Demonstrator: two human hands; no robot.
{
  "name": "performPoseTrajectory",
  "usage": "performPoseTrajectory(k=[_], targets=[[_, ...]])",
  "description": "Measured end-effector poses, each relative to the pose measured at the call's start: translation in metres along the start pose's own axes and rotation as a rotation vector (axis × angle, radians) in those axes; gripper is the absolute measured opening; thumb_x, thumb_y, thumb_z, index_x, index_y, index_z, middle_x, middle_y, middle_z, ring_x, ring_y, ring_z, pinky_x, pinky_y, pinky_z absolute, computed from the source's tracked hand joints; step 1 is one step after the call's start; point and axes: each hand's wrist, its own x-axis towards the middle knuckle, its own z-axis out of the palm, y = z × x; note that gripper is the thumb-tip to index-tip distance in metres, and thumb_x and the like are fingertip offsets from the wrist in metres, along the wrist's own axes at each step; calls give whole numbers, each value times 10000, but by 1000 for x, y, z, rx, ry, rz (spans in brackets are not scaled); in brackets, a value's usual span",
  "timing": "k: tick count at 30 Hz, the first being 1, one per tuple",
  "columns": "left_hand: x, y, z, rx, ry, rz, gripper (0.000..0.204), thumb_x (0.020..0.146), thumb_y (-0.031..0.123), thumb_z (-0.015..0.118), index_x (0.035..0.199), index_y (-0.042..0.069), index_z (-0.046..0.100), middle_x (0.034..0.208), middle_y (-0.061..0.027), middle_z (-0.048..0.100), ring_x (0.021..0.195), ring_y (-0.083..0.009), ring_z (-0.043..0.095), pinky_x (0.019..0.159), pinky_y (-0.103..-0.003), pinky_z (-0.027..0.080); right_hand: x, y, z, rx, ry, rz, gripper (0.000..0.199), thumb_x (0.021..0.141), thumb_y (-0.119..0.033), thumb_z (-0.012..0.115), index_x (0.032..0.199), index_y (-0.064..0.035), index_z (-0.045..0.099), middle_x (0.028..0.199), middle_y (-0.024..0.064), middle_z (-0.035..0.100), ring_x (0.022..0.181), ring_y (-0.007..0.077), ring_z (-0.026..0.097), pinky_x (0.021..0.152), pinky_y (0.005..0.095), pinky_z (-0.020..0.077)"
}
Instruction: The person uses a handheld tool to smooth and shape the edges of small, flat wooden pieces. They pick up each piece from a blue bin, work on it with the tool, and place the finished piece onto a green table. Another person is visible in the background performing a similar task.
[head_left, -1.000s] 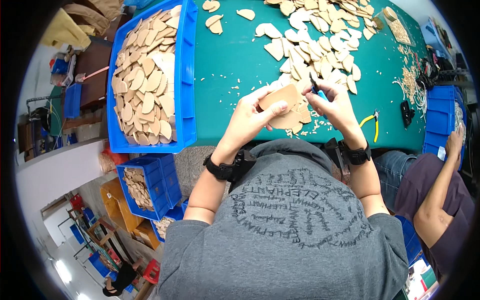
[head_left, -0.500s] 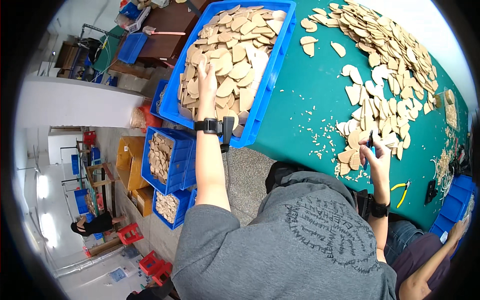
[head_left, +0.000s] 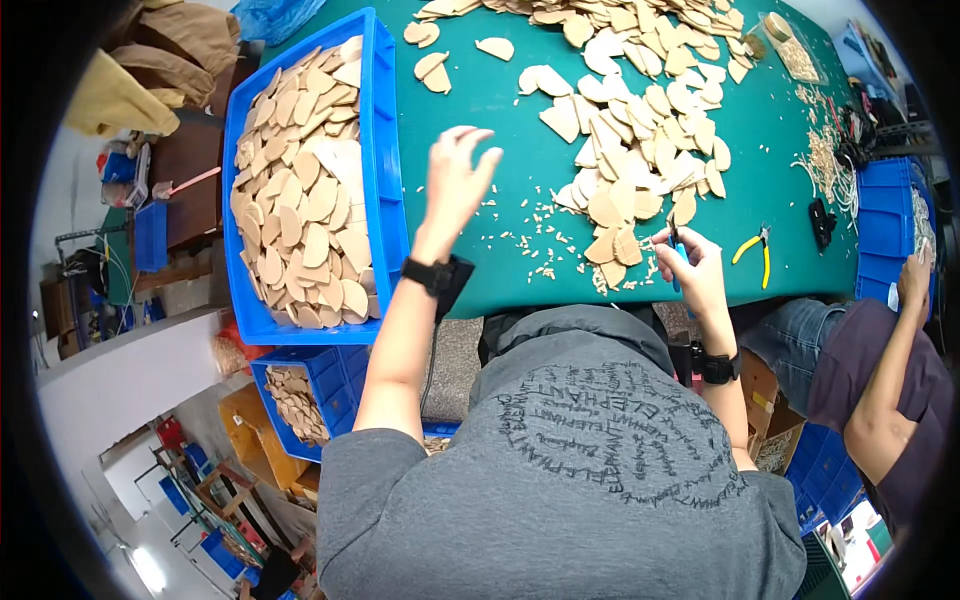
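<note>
My left hand [head_left: 460, 175] is over the green table [head_left: 450, 265], just right of a big blue crate [head_left: 385, 150]. Its fingers are spread, and nothing shows in them. Flat tan pieces [head_left: 310, 205], many with a rounded edge, fill the crate. At the table's near edge, my right hand [head_left: 700, 275] is closed around blue-handled pliers [head_left: 681, 250]. A rounded tan piece [head_left: 684, 207] shows at the pliers' tip; whether they grip it I cannot tell. Left of that hand begins a loose heap of similar pieces [head_left: 630, 150], which stretches to the far side.
Small offcuts [head_left: 535, 235] litter the table. Yellow-handled pliers [head_left: 766, 255] and a black clip-like object [head_left: 822, 225] lie at the right. A clear box of bits [head_left: 797, 60] stands farther back. Another person's arm [head_left: 890, 350] reaches toward a blue bin [head_left: 885, 215].
My left hand has moved from above the crate's pieces to the table on its right, fingers now spread. The view has turned. My right hand still holds the pliers.
</note>
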Motion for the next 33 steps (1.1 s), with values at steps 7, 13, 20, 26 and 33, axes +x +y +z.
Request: performPoseTrajectory(k=[7,13,20,26,33], targets=[[33,57,151,-240,-375,-504,680,769,436,682,1283,54,453,1116,-159,578,994,-260,577,867,-380,461,-8,6,-20,17,44,59,142,835,-100,645,944,-10,628,723,-38,566,633,17,491,557,176,413],[22,76,160,22,-287,-292,635,715,384,732,1194,61,468,1194,-205,463,1098,-359,439,896,-443,432,-11,15,-44,10,89,60,137,829,-104,653,924,-9,626,717,-35,574,609,20,481,542,177,390],[21,97,156,247,-230,-204,545,655,318,800,1053,15,582,1234,-182,426,1160,-334,389,904,-431,411,3,12,-61,-20,19,2,146,824,-118,661,918,-9,634,710,-35,581,606,18,492,540,178,391],[-2,109,139,97,-133,40,271,709,160,742,892,51,574,1222,-114,506,1160,-327,439,904,-414,428,14,9,-69,-37,-22,-51,137,840,-114,643,925,-8,625,698,-27,572,589,28,498,527,181,400],[-27,152,121,-273,69,198,132,747,-58,649,804,37,576,1017,-82,660,852,-278,654,709,-327,532,43,14,-61,15,-35,50,196,827,-165,704,907,-29,588,711,-2,580,580,48,515,527,188,417]])
